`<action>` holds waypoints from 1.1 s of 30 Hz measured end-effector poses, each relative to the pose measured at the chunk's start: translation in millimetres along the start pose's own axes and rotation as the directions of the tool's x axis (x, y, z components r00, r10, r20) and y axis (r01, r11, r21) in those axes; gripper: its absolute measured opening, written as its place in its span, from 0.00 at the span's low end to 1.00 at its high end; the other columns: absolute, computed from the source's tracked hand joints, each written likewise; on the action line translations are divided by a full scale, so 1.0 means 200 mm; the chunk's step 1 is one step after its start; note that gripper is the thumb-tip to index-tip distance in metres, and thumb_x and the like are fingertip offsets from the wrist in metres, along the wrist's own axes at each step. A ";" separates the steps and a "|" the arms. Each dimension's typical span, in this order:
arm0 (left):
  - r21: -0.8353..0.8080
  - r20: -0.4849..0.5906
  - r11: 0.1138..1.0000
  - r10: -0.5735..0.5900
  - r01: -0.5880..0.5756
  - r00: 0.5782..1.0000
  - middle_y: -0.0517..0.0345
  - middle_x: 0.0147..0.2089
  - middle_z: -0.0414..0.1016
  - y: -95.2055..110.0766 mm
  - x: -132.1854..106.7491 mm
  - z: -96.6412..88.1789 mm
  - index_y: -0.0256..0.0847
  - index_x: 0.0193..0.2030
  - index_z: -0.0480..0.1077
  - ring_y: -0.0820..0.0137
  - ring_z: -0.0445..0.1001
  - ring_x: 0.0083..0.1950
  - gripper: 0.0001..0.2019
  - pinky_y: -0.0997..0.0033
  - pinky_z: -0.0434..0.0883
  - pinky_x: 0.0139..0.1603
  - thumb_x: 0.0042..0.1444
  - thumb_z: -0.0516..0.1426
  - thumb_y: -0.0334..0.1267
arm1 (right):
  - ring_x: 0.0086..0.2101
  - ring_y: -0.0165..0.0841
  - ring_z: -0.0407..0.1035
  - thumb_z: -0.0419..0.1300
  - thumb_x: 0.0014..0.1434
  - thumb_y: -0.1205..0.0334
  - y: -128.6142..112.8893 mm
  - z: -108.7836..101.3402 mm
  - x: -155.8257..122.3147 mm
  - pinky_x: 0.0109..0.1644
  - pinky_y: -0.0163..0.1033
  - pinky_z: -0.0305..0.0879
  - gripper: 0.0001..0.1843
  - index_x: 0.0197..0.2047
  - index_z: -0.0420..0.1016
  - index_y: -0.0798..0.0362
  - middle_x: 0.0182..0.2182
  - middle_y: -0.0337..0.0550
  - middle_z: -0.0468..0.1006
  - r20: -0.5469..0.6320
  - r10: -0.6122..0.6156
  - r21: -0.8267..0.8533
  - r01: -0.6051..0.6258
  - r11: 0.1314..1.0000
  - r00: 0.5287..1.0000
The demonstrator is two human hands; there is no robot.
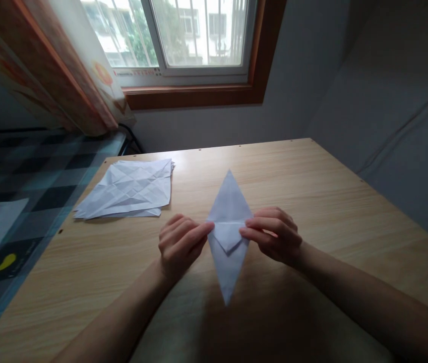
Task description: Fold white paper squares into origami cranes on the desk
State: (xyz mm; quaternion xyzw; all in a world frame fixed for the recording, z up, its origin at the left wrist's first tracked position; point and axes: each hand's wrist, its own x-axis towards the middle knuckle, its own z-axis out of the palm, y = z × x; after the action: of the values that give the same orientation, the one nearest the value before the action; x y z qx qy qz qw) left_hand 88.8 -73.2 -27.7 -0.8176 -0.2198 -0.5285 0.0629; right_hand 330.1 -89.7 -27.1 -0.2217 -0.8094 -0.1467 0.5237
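A white paper folded into a long diamond [229, 201] lies on the wooden table [312, 201], with a small triangular flap folded down at its middle. My left hand [180, 243] has its fingers curled and pinches the diamond's left corner with its fingertips. My right hand [273, 234] pinches the right corner in the same way. Both hands rest low on the table on either side of the paper.
A stack of creased white paper sheets [127, 189] lies on the table to the far left. A bed with a checked cover [28, 181] runs along the table's left edge. A window [183, 35] and a curtain [58, 70] stand behind, grey walls to the right.
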 end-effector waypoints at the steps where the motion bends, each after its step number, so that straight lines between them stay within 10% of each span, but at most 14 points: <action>1: 0.025 0.000 1.000 0.011 -0.011 1.000 0.63 0.27 0.71 0.00 0.00 0.00 0.42 0.46 0.71 0.75 0.68 0.27 0.11 0.73 0.65 0.31 0.57 0.60 0.27 | 0.38 0.32 0.73 0.61 0.60 0.71 0.01 0.00 0.00 0.41 0.39 0.72 0.16 0.48 0.75 0.42 0.38 0.37 0.80 0.003 -0.007 -0.016 0.007 1.000 1.000; 6: 0.226 0.209 0.972 -0.110 0.061 0.972 0.56 0.34 0.74 -0.05 -0.02 0.03 0.42 0.38 0.74 0.69 0.70 0.34 0.05 0.68 0.69 0.36 0.56 0.60 0.28 | 0.37 0.34 0.70 0.60 0.59 0.74 0.06 0.06 -0.02 0.41 0.42 0.67 0.10 0.40 0.76 0.51 0.35 0.41 0.81 0.213 0.021 -0.033 -0.014 0.999 0.977; 11: 0.223 0.511 0.952 -0.297 0.209 0.807 0.54 0.40 0.77 -0.09 -0.02 0.05 0.41 0.37 0.75 0.64 0.71 0.43 0.08 0.60 0.70 0.47 0.58 0.55 0.29 | 0.39 0.36 0.70 0.57 0.57 0.74 0.12 0.12 -0.08 0.48 0.44 0.64 0.11 0.35 0.78 0.52 0.36 0.43 0.81 0.507 0.301 0.001 -0.350 0.937 0.807; 20: 0.335 0.531 0.910 -0.397 0.244 0.749 0.49 0.47 0.74 -0.07 -0.01 0.05 0.41 0.39 0.71 0.57 0.68 0.49 0.11 0.54 0.67 0.49 0.55 0.62 0.45 | 0.48 0.45 0.65 0.64 0.56 0.55 0.09 0.13 -0.06 0.53 0.51 0.60 0.19 0.49 0.76 0.54 0.48 0.52 0.75 0.530 0.617 -0.253 -0.585 0.770 0.582; 26: 0.360 0.475 0.884 -0.449 0.299 0.757 0.46 0.51 0.72 -0.10 -0.03 0.06 0.38 0.55 0.67 0.53 0.67 0.54 0.27 0.50 0.67 0.54 0.51 0.65 0.46 | 0.47 0.42 0.66 0.65 0.56 0.62 0.09 0.13 -0.05 0.52 0.48 0.60 0.13 0.46 0.76 0.52 0.46 0.48 0.77 0.521 0.651 -0.170 -0.680 0.713 0.552; 33: 0.261 0.452 0.929 -0.358 0.262 0.817 0.50 0.47 0.76 -0.09 -0.03 0.06 0.40 0.50 0.71 0.59 0.70 0.50 0.15 0.56 0.68 0.52 0.56 0.62 0.39 | 0.42 0.39 0.68 0.61 0.56 0.73 0.09 0.12 -0.05 0.50 0.45 0.60 0.07 0.34 0.77 0.51 0.37 0.43 0.79 0.478 0.650 -0.121 -0.689 0.715 0.591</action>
State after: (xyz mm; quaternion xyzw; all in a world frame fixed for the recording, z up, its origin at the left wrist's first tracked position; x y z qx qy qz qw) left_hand 88.6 -54.4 -40.6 -0.8683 -0.4076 -0.2828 -0.0058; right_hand 323.3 -64.9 -46.5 -0.5182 -0.7756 0.1530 0.3264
